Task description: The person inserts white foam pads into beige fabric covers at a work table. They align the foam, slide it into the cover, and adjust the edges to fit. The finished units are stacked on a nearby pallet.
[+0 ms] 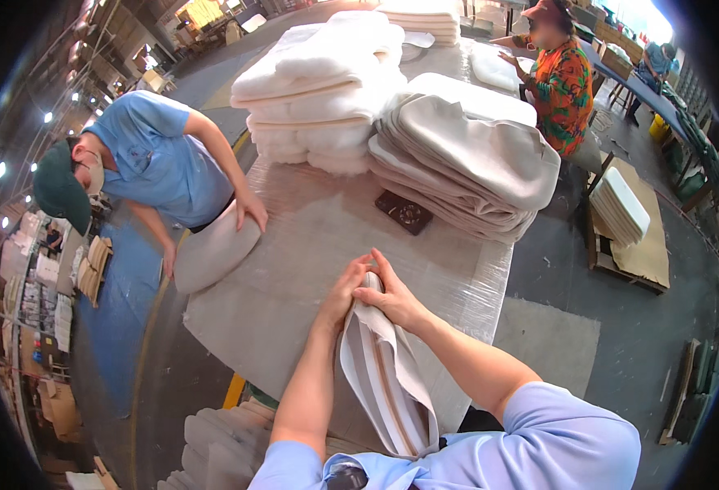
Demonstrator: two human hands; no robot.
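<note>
**Entry: both hands gripping the top of a cloth cover at the table edge**

- Left hand [345, 287]: closed around the upper end of the cloth cover [384, 371], fingers curled against the fabric, thumb side toward the other hand.
- Right hand [392, 298]: clamped over the same upper end from the right, touching the left hand; fingers wrap over the top fold.
- Cloth cover: off-white with a pale tan stripe, hanging from the two hands down toward the person's chest, its top just over the near edge of the table [294, 269].
- Table: wrapped in clear film, bare in the middle; a small dark fan [403, 212] lies near the far stacks.
- Stack of folded covers [466, 159], grey-white, sits right of centre; a pile of white padding [323, 86] stands beside it on the left.
- Co-worker in blue [159, 163] leans over a rounded cushion [213, 249] at the left table edge; a person in an orange patterned shirt [562, 82] stands at the far right.

Handling note, as a judgement: keep both grips level and close at the top seam so the fabric hangs straight, and hold the lower part clear of the table edge to avoid snagging on the film.
</note>
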